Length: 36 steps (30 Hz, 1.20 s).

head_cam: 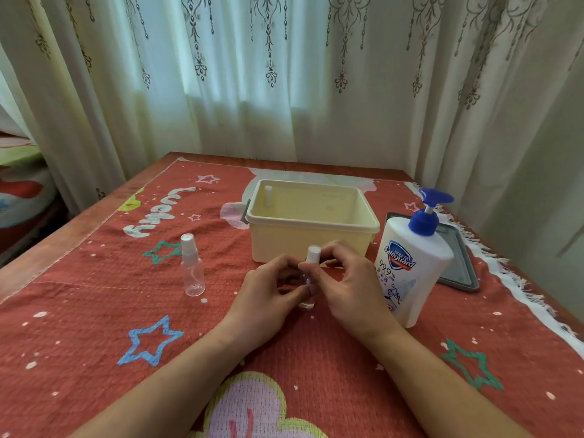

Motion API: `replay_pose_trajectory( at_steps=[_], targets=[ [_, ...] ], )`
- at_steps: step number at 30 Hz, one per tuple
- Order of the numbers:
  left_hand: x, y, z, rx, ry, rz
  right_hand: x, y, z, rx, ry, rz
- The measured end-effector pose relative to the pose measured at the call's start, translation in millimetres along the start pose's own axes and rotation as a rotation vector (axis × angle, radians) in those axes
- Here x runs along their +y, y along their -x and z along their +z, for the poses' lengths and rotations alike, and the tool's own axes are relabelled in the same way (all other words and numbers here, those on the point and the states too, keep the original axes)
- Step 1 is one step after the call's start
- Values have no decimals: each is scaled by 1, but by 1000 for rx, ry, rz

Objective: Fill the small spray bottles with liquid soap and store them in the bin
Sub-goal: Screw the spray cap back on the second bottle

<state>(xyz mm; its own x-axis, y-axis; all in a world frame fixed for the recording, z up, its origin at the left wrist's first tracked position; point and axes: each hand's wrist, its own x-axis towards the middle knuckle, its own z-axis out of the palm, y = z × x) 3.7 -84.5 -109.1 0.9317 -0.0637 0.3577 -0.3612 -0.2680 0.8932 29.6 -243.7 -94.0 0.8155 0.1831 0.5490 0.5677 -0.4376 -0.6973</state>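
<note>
A small clear spray bottle (308,303) with a white cap stands upright at the table's middle, its base on the cloth. My left hand (268,289) grips its body and my right hand (347,282) pinches its top; most of the bottle is hidden by my fingers. A second small spray bottle (191,267) stands alone to the left. A third (268,196) stands inside the cream bin (311,235), in its far left corner. The white soap pump bottle (410,267) with a blue pump stands right of my hands.
A grey lid (463,257) lies flat behind the soap bottle, near the table's right edge. A red patterned cloth (126,311) covers the table. Curtains hang close behind the far edge, and a bed shows at far left.
</note>
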Motion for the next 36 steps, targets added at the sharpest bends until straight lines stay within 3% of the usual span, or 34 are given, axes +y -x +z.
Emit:
replay_pose_trajectory(
  at_steps=[13, 17, 23, 36],
  targets=[
    [14, 4, 5, 141, -78, 96, -12, 5, 3, 125, 24, -5],
    [9, 4, 6, 183, -98, 116, -9, 4, 3, 91, -17, 19],
    [4, 1, 0, 122, -55, 95, -3, 5, 2, 7, -142, 19],
    [3, 10, -7, 130, -93, 170, -18, 18, 8, 3, -153, 34]
  ],
)
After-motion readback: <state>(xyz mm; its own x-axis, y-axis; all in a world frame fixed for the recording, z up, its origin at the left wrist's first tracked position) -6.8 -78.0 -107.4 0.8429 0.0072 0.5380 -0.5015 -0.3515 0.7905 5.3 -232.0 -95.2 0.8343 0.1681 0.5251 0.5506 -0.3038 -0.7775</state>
